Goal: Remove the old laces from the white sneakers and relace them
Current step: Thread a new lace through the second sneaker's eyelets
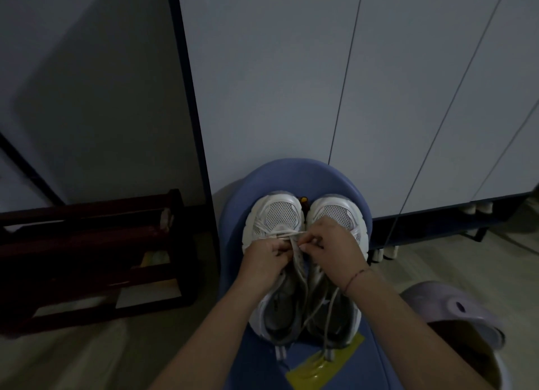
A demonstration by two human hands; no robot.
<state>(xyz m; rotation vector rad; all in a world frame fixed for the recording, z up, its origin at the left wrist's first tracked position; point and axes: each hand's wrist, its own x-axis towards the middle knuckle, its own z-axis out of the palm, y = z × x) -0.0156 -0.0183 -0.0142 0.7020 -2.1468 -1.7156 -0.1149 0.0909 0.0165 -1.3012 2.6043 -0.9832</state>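
Two white sneakers stand side by side, toes away from me, on a blue stool (233,214). My left hand (267,258) and my right hand (332,249) both pinch the white lace (287,234) over the lowest eyelets of the left sneaker (277,211). My right hand reaches across the right sneaker (335,208) and hides its middle. Loose lace ends (326,325) trail back over the shoe openings toward the heels. The fingertips are partly hidden by each other.
A dark wooden shoe rack (96,258) stands on the floor to the left. White cabinet doors (291,83) rise behind the stool. A yellow patch (323,363) marks the stool's near edge. A pale purple container (460,311) sits at lower right.
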